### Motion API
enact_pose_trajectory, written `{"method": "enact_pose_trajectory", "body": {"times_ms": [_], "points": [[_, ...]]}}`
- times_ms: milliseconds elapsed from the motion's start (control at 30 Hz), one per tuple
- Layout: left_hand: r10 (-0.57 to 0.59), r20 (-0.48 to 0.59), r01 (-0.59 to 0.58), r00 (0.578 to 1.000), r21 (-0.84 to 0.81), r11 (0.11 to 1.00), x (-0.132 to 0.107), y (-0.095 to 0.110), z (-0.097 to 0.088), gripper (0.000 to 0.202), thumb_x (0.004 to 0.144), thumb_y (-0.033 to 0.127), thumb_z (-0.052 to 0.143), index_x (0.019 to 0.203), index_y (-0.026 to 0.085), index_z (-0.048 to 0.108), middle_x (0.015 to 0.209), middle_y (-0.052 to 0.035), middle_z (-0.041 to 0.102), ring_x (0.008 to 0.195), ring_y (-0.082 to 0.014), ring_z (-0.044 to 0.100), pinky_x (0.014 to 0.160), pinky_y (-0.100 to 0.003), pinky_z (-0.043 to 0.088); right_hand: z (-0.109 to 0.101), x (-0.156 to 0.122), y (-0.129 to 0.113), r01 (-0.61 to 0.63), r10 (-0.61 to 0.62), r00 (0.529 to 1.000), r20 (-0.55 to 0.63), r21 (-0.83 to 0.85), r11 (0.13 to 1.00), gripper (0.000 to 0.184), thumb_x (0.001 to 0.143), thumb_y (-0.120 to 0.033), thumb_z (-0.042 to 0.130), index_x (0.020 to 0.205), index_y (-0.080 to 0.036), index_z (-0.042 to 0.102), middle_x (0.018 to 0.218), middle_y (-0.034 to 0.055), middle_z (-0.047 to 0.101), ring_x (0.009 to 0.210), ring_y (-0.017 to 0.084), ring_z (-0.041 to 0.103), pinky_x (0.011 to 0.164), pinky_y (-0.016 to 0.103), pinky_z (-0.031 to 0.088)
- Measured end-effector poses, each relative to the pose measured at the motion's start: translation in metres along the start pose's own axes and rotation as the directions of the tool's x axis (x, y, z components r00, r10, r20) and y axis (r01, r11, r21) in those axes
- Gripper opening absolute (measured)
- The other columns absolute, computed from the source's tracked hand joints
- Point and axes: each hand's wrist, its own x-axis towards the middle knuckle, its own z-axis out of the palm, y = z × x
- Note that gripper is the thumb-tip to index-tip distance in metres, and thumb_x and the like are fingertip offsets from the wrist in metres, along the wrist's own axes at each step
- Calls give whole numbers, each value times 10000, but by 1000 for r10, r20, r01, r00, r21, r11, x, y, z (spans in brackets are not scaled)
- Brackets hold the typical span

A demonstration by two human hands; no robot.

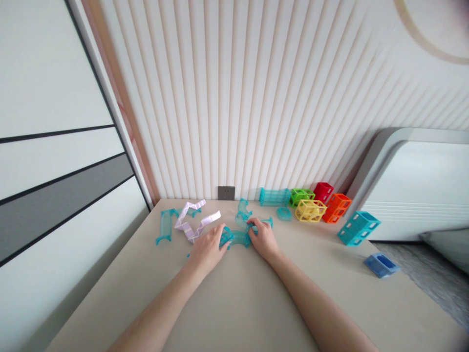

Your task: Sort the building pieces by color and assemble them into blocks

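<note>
My left hand [208,246] is closed on the left end of a clear teal plastic track piece [240,238], low over the table. At the other end, my right hand [264,238] curls its fingers around the teal plastic; the exact join under the fingertips is hidden. A curved teal piece [243,209] lies just beyond, close to my right fingers. To the left of my left hand is a lilac zigzag track [188,230]. Farther left lies a straight teal track piece [166,226].
Along the back right stand a long teal piece [274,197] and green [302,196], yellow [310,210], red [323,191], orange [337,208] and teal blocks [359,228]. A blue block [381,265] sits near the table's right edge. A ribbed wall [205,122] borders the back.
</note>
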Motion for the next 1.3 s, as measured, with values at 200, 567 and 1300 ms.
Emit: {"method": "enact_pose_trajectory", "body": {"times_ms": [200,567,1300], "points": [[-22,7,22,1000,5,1000,0,0,-1,409,961,330,542,1354,241,476,1203,-116,701,1036,-272,708,803,-341,553,2,0,1,72,-72,997,37,11,997,331,890,-168,491,1167,-232,659,1136,67,751,1071,246,670,1009,416,418],[-51,-15,51,999,37,998,1,0,0,431,968,325,517,1378,205,465,1243,-135,687,1033,-289,711,791,-356,564,-12,-5,-12,157,-154,979,137,-14,987,386,941,-245,466,1309,-228,580,1199,87,723,1126,242,650,1073,450,337],[-74,30,72,997,55,996,1,0,-2,448,923,353,604,1335,218,490,1062,-115,745,940,-313,735,748,-362,557,-3,-5,-8,163,-149,978,143,-88,983,426,898,-392,627,1287,-219,607,1021,85,755,1011,244,686,1128,510,319]]}}
